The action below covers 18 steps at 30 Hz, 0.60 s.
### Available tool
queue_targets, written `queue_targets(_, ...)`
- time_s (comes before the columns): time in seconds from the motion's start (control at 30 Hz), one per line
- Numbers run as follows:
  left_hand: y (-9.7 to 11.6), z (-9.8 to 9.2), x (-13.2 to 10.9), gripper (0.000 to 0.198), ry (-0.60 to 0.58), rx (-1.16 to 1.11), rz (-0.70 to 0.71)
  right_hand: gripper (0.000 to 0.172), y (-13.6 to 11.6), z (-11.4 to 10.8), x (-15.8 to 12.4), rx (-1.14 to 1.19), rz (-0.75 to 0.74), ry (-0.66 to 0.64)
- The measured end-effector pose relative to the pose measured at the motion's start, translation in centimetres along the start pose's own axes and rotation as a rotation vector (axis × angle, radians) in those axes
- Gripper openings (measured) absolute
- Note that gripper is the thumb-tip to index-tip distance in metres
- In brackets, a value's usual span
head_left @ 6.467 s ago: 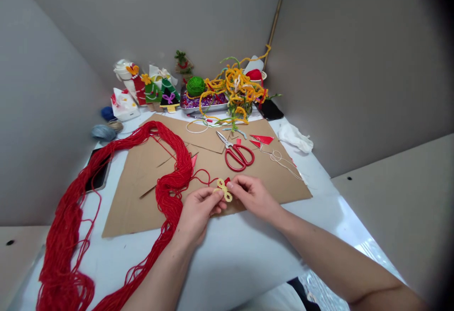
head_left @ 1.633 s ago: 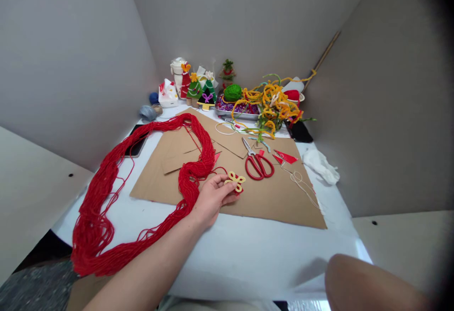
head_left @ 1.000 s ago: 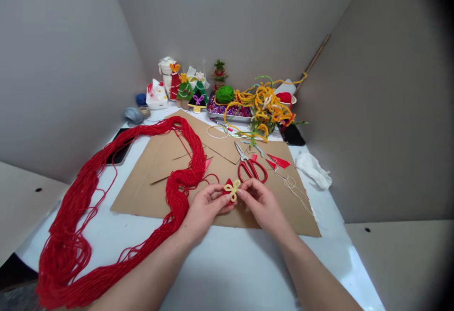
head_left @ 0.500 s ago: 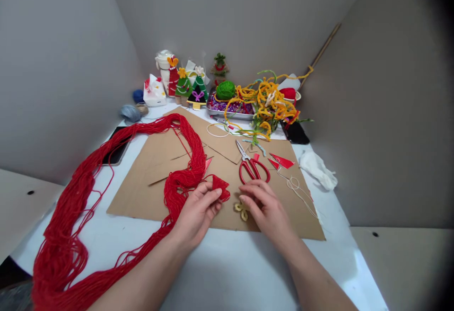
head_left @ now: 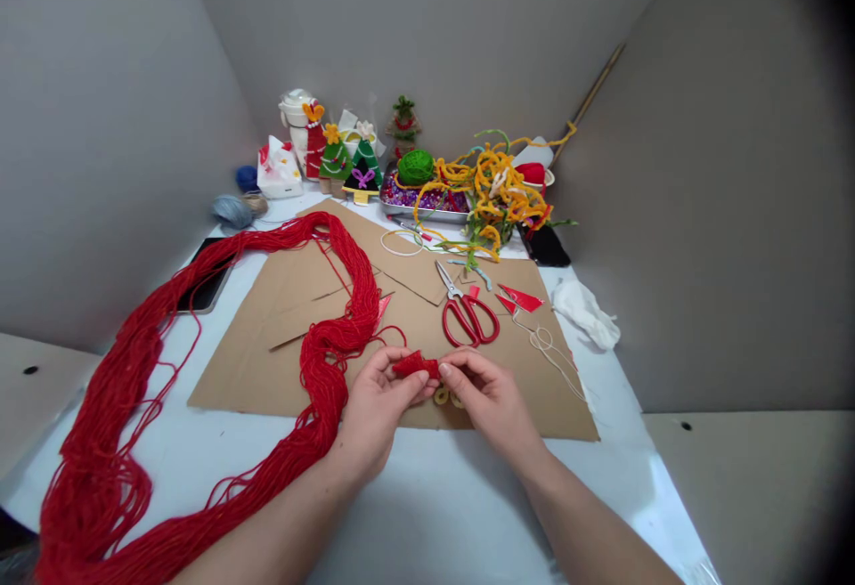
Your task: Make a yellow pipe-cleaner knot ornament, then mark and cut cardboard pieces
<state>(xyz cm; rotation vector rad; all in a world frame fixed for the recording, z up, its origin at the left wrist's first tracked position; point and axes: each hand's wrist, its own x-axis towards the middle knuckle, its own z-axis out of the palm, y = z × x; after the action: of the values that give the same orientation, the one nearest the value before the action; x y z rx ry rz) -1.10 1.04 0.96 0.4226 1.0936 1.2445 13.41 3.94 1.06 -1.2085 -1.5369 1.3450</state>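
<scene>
Between my two hands is a small red yarn-wrapped piece point(head_left: 415, 363), tilted so that it looks narrow. My left hand point(head_left: 384, 398) pinches its left part, and my right hand point(head_left: 491, 394) has its thumb and fingers closed at its right end. A strand of red yarn loops from the piece toward the large red yarn skein point(head_left: 351, 287) on the left. Just below the fingers a yellow bow-like loop point(head_left: 442, 396) lies partly hidden on the cardboard point(head_left: 240, 371). Beyond my right hand rest red-handled scissors point(head_left: 460, 307).
Red triangular scraps point(head_left: 521, 298) and white string point(head_left: 551, 349) lie on the right of the cardboard. At the back stand small decorated trees point(head_left: 335, 158), a tray of beads point(head_left: 427, 202) and tangled yellow yarn point(head_left: 504, 184). Dark phones point(head_left: 207, 278) flank the board.
My right hand has moved left from beside the yellow loop and taken hold of the red piece's right end. The piece has been tilted. The whole view has shifted slightly.
</scene>
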Motion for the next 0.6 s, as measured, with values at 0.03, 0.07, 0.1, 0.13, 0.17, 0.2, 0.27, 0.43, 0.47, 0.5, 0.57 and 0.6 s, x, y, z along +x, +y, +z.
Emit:
queue_targets(0.03, -0.06, 0.07, -0.02, 0.035, 0.003, 0.0, -0.006, 0.019, -0.03, 0.04, 0.01, -0.004, 0.0, 0.008)
queue_targets(0.07, -0.09, 0.15, -0.06, 0.035, 0.005, -0.001, -0.016, 0.019, -0.06, 0.08, 0.01, -0.01, 0.0, 0.017)
queue_targets(0.1, -0.1, 0.24, -0.12, 0.035, 0.006, -0.001, -0.025, 0.019, -0.08, 0.14, 0.01, -0.015, 0.0, 0.027)
queue_targets(0.13, -0.08, 0.33, -0.19, 0.034, 0.006, -0.002, -0.032, 0.018, -0.07, 0.2, 0.0, -0.016, 0.001, 0.036)
queue_targets(0.17, -0.07, 0.42, -0.26, 0.034, 0.006, -0.009, -0.037, 0.018, -0.05, 0.27, -0.01, -0.014, 0.005, 0.045)
queue_targets(0.2, -0.05, 0.5, -0.33, 0.033, 0.005, -0.021, -0.038, 0.017, -0.02, 0.33, -0.02, -0.006, 0.013, 0.048)
queue_targets(0.27, -0.02, 0.61, -0.45, 0.031, 0.005, -0.055, -0.041, 0.016, 0.07, 0.45, -0.04, 0.025, 0.039, 0.04)
queue_targets(0.43, -0.07, 0.65, -0.69, 0.03, 0.0, -0.128, -0.05, 0.013, 0.11, 0.66, -0.09, 0.112, 0.106, 0.015)
queue_targets(0.47, -0.1, 0.66, -0.74, 0.03, 0.002, -0.135, -0.049, 0.013, 0.08, 0.68, -0.11, 0.123, 0.113, 0.016)
queue_targets(0.5, -0.13, 0.67, -0.79, 0.03, 0.004, -0.137, -0.046, 0.012, 0.03, 0.69, -0.13, 0.13, 0.119, 0.019)
queue_targets(0.57, -0.16, 0.71, -0.88, 0.029, 0.006, -0.14, -0.033, 0.012, -0.07, 0.65, -0.17, 0.139, 0.125, 0.026)
queue_targets(0.6, -0.17, 0.73, -0.91, 0.028, 0.006, -0.145, -0.026, 0.012, -0.12, 0.61, -0.19, 0.143, 0.129, 0.026)
